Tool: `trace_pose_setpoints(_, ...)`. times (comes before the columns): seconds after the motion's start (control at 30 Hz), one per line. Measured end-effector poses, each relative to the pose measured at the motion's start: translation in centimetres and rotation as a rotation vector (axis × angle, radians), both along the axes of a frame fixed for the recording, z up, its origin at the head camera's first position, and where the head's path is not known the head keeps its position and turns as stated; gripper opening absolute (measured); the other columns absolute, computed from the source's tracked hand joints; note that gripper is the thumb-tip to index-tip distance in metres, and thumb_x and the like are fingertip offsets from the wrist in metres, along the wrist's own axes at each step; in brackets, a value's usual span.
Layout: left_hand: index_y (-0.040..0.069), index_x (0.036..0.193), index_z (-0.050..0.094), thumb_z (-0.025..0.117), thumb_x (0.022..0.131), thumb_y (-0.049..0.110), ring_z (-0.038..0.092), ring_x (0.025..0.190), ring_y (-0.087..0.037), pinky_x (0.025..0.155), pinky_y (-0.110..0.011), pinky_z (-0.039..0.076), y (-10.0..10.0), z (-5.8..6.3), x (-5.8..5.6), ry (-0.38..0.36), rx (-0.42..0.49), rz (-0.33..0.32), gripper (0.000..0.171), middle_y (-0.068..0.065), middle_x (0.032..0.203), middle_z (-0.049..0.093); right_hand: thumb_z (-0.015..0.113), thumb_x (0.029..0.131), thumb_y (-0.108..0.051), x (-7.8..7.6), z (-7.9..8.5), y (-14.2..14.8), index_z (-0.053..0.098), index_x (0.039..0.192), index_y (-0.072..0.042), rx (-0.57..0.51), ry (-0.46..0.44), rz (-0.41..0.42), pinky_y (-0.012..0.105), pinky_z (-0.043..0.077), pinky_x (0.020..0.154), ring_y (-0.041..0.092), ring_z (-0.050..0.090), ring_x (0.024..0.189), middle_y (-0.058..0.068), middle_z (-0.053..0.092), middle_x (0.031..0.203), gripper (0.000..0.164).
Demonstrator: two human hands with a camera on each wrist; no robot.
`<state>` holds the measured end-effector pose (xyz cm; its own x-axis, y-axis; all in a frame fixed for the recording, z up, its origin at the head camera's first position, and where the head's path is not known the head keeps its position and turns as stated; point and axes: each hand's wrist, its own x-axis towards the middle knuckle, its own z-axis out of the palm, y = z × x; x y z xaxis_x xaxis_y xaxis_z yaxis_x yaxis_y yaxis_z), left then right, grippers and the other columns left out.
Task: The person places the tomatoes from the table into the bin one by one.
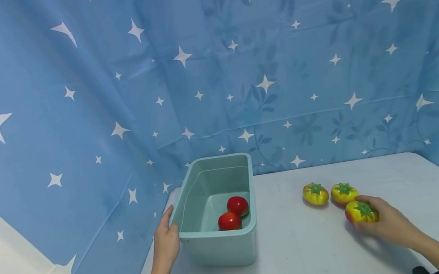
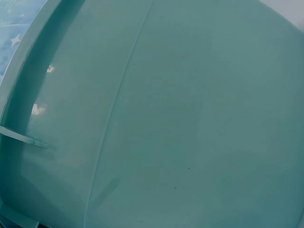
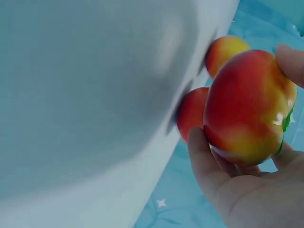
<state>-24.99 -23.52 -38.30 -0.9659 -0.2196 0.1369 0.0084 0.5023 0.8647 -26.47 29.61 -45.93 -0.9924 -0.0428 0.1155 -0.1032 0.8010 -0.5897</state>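
My right hand holds a yellow-and-red persimmon with a green leafy top, its thumb and fingers around the sides. The right wrist view shows this persimmon's red underside, apparently raised off the white surface. Just behind it lie two more persimmons, one close and one farther left. At the left, my left hand grips the front left corner of a pale green plastic bin. Two red fruits, one nearer and one behind, lie inside. Bin plastic fills the left wrist view.
A white-covered table carries the bin and fruit. Blue curtain cloth with white stars hangs along the back and left, close to the bin's far end. White tiles show at lower left.
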Motion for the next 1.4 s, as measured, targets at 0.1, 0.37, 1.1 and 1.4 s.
trace_pose_setpoints(0.1,0.025,0.143,0.025,0.028,0.090,0.010,0.027,0.038,-0.014,0.041,-0.031,0.034,0.0,0.0,0.0,0.003,0.001,0.000,0.055,-0.015,0.114,0.053,0.071,0.072,-0.046,-0.1,0.7,-0.6,0.032,0.133,0.005,-0.026,0.033,-0.004,0.060,0.039,0.079,0.045,0.040,0.104,0.032,0.035,0.125,0.088)
trace_pose_setpoints(0.37,0.024,0.144,0.024,0.028,0.091,0.010,0.027,0.036,-0.014,0.040,-0.031,0.034,0.0,0.2,0.2,-0.001,0.000,-0.002,0.055,-0.017,0.103,0.054,0.071,0.074,-0.040,-0.7,2.7,-3.2,0.034,0.134,0.003,-0.090,0.169,-0.003,0.059,0.039,0.079,0.043,0.039,0.106,0.030,0.036,0.126,0.083)
trace_pose_setpoints(1.1,0.022,0.143,0.027,0.030,0.090,0.010,0.034,0.045,-0.019,0.047,-0.034,0.037,0.0,0.0,-0.4,0.019,0.016,0.015,0.055,-0.008,0.141,0.034,0.069,0.075,-0.044,-2.1,6.2,-10.8,0.036,0.137,-0.013,-0.192,0.253,0.108,0.033,0.049,0.070,0.027,0.046,0.099,0.015,0.039,0.130,0.077)
trace_pose_setpoints(1.4,0.020,0.143,0.028,0.030,0.090,0.008,0.035,0.045,-0.017,0.047,-0.032,0.037,0.1,0.0,-0.2,0.041,0.009,0.008,0.054,-0.011,0.141,0.035,0.067,0.075,-0.047,-2.3,7.3,-14.1,0.035,0.137,-0.019,-0.253,0.227,0.179,0.041,0.049,0.078,0.027,0.046,0.106,0.009,0.039,0.133,0.075)
